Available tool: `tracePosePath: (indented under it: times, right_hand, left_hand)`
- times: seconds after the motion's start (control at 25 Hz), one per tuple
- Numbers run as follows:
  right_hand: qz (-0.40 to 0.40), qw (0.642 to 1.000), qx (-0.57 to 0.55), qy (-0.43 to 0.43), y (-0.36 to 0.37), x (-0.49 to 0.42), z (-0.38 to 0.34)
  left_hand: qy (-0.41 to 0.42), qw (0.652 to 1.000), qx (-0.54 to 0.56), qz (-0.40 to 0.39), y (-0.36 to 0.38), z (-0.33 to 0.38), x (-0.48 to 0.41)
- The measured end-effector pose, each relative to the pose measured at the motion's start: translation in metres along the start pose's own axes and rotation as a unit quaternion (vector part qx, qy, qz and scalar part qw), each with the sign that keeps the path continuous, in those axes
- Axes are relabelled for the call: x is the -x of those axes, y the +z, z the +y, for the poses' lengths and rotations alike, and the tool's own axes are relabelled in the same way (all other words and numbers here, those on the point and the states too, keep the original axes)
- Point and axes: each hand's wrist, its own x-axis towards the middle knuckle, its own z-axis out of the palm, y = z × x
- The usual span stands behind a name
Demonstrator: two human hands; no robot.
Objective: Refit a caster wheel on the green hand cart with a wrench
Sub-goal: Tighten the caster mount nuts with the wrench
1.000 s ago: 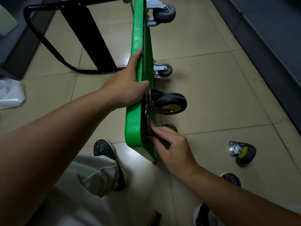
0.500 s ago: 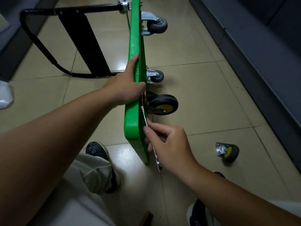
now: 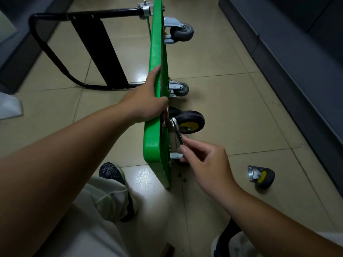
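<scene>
Beige tiled floor [image 3: 232,101] lies under me, with a dark cabinet base running along the right side. The green hand cart [image 3: 155,138] stands on its edge on the tiles. Its underside faces right, and its black handle [image 3: 55,58] reaches out across the floor to the left.

My left hand [image 3: 146,104] grips the upper rim of the deck, with the fingers [image 3: 156,71] curled over the green edge. Just below that hand, the caster wheel [image 3: 189,121], black with a yellow hub, sits against the underside.

My right hand [image 3: 207,162] holds the wrench [image 3: 178,134], thumb and fingers [image 3: 184,150] pinching the near end of its shaft. The wrench head is up at the caster's mounting plate, but I cannot tell whether it sits on a bolt.

Two grey casters [image 3: 181,32] are fixed further along the deck. A loose caster [image 3: 261,177] lies on the tiles to my right, well apart from the cart. My shoe [image 3: 111,172] is just beside the cart's near corner.
</scene>
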Motion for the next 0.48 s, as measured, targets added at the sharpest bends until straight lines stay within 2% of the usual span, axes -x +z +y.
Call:
tracePosePath:
  times: [0.28,0.48]
  right_hand:
    - [-0.006,0.993,0.036,-0.109,0.018,-0.031,0.028]
    - [-0.033,0.995,-0.02,-0.093,0.028,-0.025,0.042]
  left_hand:
    - [0.002,1.0,-0.009,-0.002,0.0,-0.002,-0.002]
    - [0.003,1.0,-0.018,-0.001,-0.001,-0.005,-0.004]
